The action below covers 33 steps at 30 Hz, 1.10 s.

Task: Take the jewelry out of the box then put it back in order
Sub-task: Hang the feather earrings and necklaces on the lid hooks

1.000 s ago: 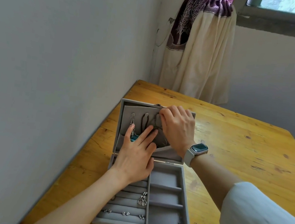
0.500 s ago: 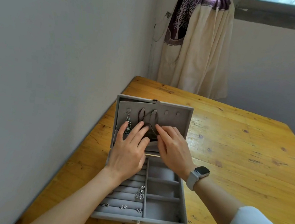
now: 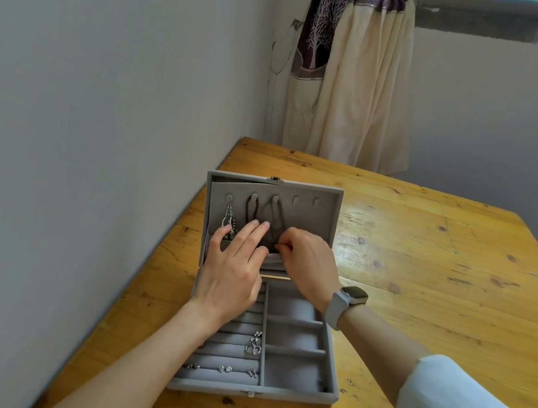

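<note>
Two hands worked at the upright lid (image 3: pixel 324 218) of the grey jewelry box (image 3: pixel 255 390), which stood open on the wooden desk (image 3: pixel 442 263) near the left wall. The right hand (image 3: pixel 309 266) was the nearer one to the thin dark necklace (image 3: pixel 273 225): its grip was narrow, fingertips pinched at the lower end of the loop, just above the lid's pocket edge. That necklace hung straight down from the third hook, its long axis running vertically up the lid panel, so the hook lay directly above the pinch. The left hand (image 3: pixel 234 268) lay flat with straight fingers pressed against the panel, just left of the pinch and partly over the braided brown cord (image 3: pixel 250 210) on the second hook. A beaded earring-style pendant (image 3: pixel 228 220) hung from the first hook, far left; the two right hooks were bare. In the near tray, small studs (image 3: pixel 223 368) sat in the front ring roll and a dangling silver pair (image 3: pixel 254 345) lay beside the divider; the right compartments showed no jewelry that could be made out.
</note>
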Each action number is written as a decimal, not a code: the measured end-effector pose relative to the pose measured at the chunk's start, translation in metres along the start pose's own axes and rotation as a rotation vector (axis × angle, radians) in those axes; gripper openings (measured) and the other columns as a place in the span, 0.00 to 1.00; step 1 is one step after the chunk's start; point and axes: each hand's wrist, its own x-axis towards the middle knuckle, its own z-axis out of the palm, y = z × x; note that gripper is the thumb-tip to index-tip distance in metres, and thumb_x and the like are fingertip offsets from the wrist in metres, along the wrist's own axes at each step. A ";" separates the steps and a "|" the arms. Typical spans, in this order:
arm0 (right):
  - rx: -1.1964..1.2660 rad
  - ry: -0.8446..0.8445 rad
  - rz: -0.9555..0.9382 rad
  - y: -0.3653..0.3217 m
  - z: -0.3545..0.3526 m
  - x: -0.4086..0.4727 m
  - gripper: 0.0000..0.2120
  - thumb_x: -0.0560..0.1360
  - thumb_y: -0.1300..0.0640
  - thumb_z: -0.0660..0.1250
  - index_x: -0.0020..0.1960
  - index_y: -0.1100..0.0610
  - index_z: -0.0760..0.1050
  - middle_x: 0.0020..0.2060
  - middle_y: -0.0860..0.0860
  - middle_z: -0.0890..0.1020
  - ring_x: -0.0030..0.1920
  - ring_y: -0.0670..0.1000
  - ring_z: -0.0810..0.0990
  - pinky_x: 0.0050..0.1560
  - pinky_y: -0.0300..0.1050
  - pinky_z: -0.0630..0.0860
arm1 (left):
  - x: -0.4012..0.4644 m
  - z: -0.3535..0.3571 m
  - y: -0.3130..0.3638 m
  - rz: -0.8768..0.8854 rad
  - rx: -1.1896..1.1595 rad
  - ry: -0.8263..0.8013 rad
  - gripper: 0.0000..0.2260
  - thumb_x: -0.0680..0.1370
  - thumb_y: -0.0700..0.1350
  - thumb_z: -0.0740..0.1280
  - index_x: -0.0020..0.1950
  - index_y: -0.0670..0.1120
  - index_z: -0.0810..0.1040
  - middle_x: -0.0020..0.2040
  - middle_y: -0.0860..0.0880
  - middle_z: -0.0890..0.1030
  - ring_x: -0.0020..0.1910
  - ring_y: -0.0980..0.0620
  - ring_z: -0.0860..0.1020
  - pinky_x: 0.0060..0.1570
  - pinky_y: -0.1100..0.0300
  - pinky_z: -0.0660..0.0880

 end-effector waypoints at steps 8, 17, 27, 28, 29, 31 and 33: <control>-0.242 -0.005 -0.306 0.021 -0.005 -0.016 0.17 0.75 0.53 0.53 0.36 0.59 0.76 0.38 0.54 0.75 0.37 0.55 0.73 0.36 0.46 0.67 | 0.007 -0.001 -0.003 0.008 -0.002 0.123 0.05 0.70 0.40 0.70 0.43 0.47 0.80 0.45 0.50 0.81 0.51 0.50 0.76 0.56 0.51 0.62; -0.400 0.051 -0.310 0.021 -0.012 -0.013 0.03 0.65 0.60 0.69 0.35 0.56 0.74 0.32 0.52 0.77 0.34 0.54 0.74 0.33 0.45 0.68 | 0.019 -0.010 0.002 -0.150 0.024 0.030 0.06 0.67 0.41 0.74 0.41 0.47 0.80 0.35 0.50 0.80 0.41 0.47 0.76 0.47 0.52 0.61; -0.146 0.103 -0.245 0.050 -0.043 -0.065 0.20 0.70 0.67 0.64 0.62 0.61 0.72 0.57 0.56 0.79 0.58 0.57 0.76 0.55 0.52 0.75 | 0.024 -0.024 0.052 -0.260 -0.225 0.017 0.14 0.67 0.38 0.72 0.52 0.45 0.79 0.53 0.45 0.78 0.53 0.45 0.76 0.52 0.52 0.62; -0.117 0.123 -0.212 0.059 -0.049 -0.077 0.19 0.71 0.67 0.63 0.61 0.61 0.72 0.56 0.56 0.79 0.57 0.57 0.76 0.55 0.52 0.75 | 0.025 -0.026 0.065 -0.244 -0.271 0.011 0.15 0.67 0.38 0.71 0.53 0.45 0.78 0.54 0.44 0.78 0.54 0.45 0.76 0.53 0.51 0.65; -0.094 0.141 -0.173 0.069 -0.056 -0.090 0.17 0.71 0.67 0.62 0.60 0.60 0.73 0.55 0.55 0.80 0.55 0.56 0.77 0.54 0.52 0.75 | 0.027 -0.028 0.080 -0.220 -0.319 0.001 0.15 0.67 0.38 0.71 0.53 0.44 0.78 0.54 0.44 0.78 0.54 0.44 0.75 0.53 0.50 0.68; -0.065 0.170 -0.068 0.094 -0.069 -0.119 0.15 0.72 0.67 0.62 0.57 0.61 0.75 0.52 0.55 0.81 0.53 0.56 0.78 0.52 0.52 0.76 | 0.029 -0.028 0.115 -0.168 -0.420 -0.051 0.16 0.67 0.37 0.70 0.55 0.43 0.77 0.55 0.42 0.77 0.55 0.42 0.76 0.51 0.48 0.72; -0.061 0.182 0.074 0.123 -0.082 -0.149 0.14 0.71 0.68 0.63 0.55 0.61 0.76 0.50 0.55 0.81 0.51 0.57 0.79 0.50 0.53 0.75 | 0.030 -0.031 0.156 -0.121 -0.515 -0.162 0.18 0.69 0.38 0.69 0.59 0.43 0.75 0.59 0.42 0.75 0.59 0.41 0.73 0.54 0.46 0.70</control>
